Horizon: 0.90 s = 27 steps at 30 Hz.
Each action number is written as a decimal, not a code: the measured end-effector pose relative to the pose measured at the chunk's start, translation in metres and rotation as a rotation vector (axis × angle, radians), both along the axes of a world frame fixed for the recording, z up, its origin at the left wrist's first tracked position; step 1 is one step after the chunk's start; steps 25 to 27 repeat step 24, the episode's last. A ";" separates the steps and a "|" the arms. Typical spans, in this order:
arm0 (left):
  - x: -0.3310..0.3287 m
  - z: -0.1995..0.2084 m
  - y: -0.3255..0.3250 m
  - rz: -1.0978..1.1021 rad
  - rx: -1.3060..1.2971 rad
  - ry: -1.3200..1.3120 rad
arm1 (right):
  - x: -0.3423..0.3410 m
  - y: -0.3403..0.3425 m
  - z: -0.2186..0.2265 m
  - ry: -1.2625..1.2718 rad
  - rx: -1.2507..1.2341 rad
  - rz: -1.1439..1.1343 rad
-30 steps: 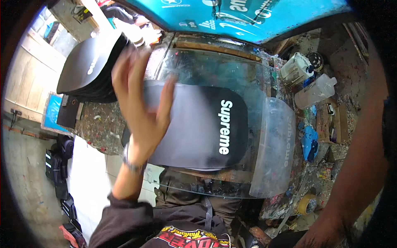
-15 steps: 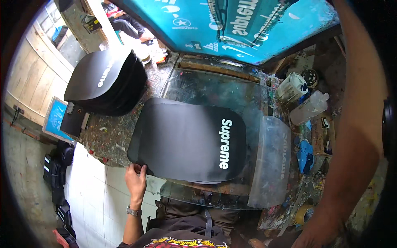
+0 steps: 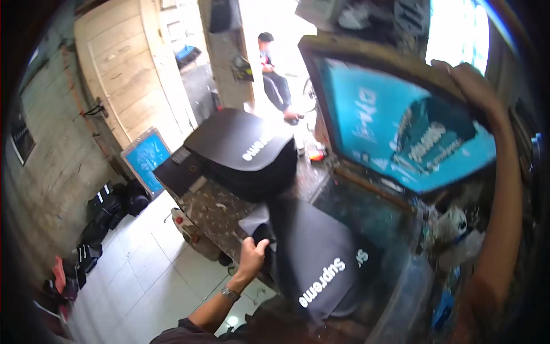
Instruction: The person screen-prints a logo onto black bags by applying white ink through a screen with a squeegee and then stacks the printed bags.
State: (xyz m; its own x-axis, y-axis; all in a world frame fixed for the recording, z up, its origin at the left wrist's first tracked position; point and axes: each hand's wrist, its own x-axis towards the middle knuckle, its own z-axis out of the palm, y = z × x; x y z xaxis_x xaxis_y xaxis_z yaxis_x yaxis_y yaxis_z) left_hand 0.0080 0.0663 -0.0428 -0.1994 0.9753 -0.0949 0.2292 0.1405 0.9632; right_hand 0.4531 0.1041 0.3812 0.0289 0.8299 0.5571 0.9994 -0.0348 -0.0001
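My left hand (image 3: 251, 257) is closed on the near-left edge of a black rounded sheet (image 3: 315, 246) with white lettering. This sheet is bent, partly lifted and smeared by motion. Part of a second white print shows beside it over the glass plate (image 3: 372, 218). At the upper right, my right hand (image 3: 467, 86) grips the top edge of a raised screen-printing frame (image 3: 378, 123) with blue mesh. Left of the frame stands a thick stack of similar black sheets (image 3: 238, 140), the top one with white lettering.
The paint-spotted bench (image 3: 209, 215) carries a dark box (image 3: 177, 172) at its left end. Stained plastic containers (image 3: 452, 223) stand right of the glass. A small blue framed screen (image 3: 146, 160) leans near the wooden door (image 3: 123, 63). Outside, a person (image 3: 275, 74) sits.
The view has swung left. My left hand has raised the black sheet off the glass and shifted it toward the stack. My right hand, out of sight before, now shows on the screen frame.
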 end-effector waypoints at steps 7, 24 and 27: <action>0.008 0.183 0.158 -0.300 0.532 -0.046 | 0.020 0.026 0.002 0.266 -0.083 0.074; -0.303 -0.010 0.298 0.051 0.539 -0.854 | 0.005 0.013 -0.001 0.197 0.124 0.013; -0.303 -0.010 0.298 0.051 0.539 -0.854 | 0.005 0.013 -0.001 0.197 0.124 0.013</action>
